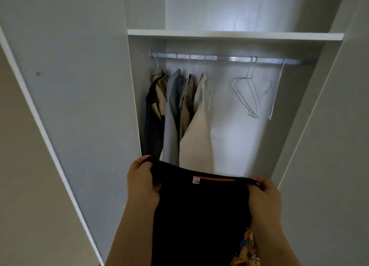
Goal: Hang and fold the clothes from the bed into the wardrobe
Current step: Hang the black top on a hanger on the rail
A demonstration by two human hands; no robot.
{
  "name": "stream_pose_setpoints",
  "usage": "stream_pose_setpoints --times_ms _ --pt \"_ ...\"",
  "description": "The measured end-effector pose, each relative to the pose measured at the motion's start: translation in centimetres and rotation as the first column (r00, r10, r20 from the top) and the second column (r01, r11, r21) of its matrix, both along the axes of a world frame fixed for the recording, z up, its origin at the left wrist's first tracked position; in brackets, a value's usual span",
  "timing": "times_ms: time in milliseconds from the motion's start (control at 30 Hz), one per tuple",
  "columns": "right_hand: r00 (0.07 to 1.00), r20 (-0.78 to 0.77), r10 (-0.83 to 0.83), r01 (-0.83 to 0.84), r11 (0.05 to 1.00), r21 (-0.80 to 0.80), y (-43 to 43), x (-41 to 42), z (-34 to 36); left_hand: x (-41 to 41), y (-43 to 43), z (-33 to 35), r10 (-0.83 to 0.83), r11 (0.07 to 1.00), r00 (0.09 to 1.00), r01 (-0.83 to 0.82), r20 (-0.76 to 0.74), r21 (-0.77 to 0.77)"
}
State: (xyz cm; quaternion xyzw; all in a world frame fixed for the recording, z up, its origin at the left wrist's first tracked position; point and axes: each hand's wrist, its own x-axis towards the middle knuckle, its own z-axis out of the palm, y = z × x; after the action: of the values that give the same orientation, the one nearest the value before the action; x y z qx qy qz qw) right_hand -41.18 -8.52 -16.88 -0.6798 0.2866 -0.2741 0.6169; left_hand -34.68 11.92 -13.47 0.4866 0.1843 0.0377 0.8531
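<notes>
Both hands (pixel 201 188) hold black shirt (pixel 201 216) stretched between them.

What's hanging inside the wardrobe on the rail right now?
Several garments hang bunched at the left end of the rail; empty wire hangers hang to the right. What lies below them is hidden behind the black shirt that the left hand and right hand hold up.

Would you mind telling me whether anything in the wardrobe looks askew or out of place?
Only mildly: the leftmost beige garment on the rail looks bunched at its collar, with a dark piece draped across it. The empty hangers hang tilted. Nothing looks damaged.
</notes>
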Motion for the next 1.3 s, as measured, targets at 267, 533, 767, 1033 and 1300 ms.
stream_pose_setpoints --times_ms 267,533,767,1033,1300 --pt "1.000 0.021 0.001 -0.001 1.000 -0.004 -1.0 15.1 2.9 16.2 -2.1 2.1 -0.015 0.999 0.999 0.016 -0.032 0.036" --pt "0.965 -0.062 0.255 -0.255 0.967 0.005 -4.7 27.1 2.3 26.3 -5.4 1.7 0.065 0.998 0.998 -0.065 -0.010 -0.006" --pt "0.938 0.150 0.312 -0.314 0.949 -0.011 -9.4 37.2 5.9 34.7 -10.4 4.9 0.184 0.979 0.983 -0.181 0.023 -0.097" --pt "0.915 -0.002 0.403 -0.403 0.914 0.049 -12.3 46.4 5.6 39.0 -13.3 5.7 0.246 0.956 0.969 -0.238 0.028 -0.174" --pt "0.919 0.084 0.385 -0.394 0.884 0.250 -12.5 50.5 4.4 41.7 -14.1 6.2 0.274 0.942 0.962 -0.267 0.008 -0.203"
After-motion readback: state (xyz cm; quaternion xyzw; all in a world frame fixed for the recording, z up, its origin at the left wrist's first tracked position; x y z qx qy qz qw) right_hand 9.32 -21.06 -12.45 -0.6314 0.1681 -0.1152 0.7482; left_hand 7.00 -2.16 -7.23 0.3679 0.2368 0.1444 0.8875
